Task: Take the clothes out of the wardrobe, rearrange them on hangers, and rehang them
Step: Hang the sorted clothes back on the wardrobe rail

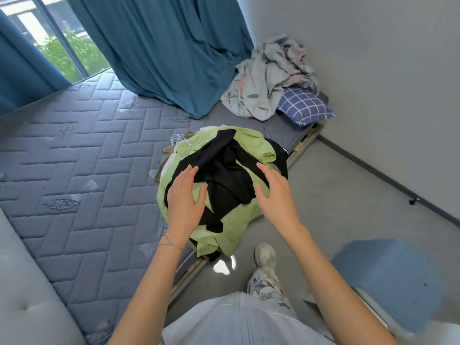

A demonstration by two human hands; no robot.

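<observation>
Head view: the clothes pile (236,220) lies on the edge of the mattress (87,158), so unloading looks done and sorting is starting. The left hand (185,197) and right hand (276,195) hover flat-fingered over it, grasping nothing. I count one green garment (254,145), one black garment (224,170) on top, and tangled white hangers (179,140), number unclear. The next move is probably peeling the black garment off.

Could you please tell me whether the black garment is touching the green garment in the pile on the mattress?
Touching. The head view shows the black garment draped directly across the green garment, with no gap between them.
</observation>
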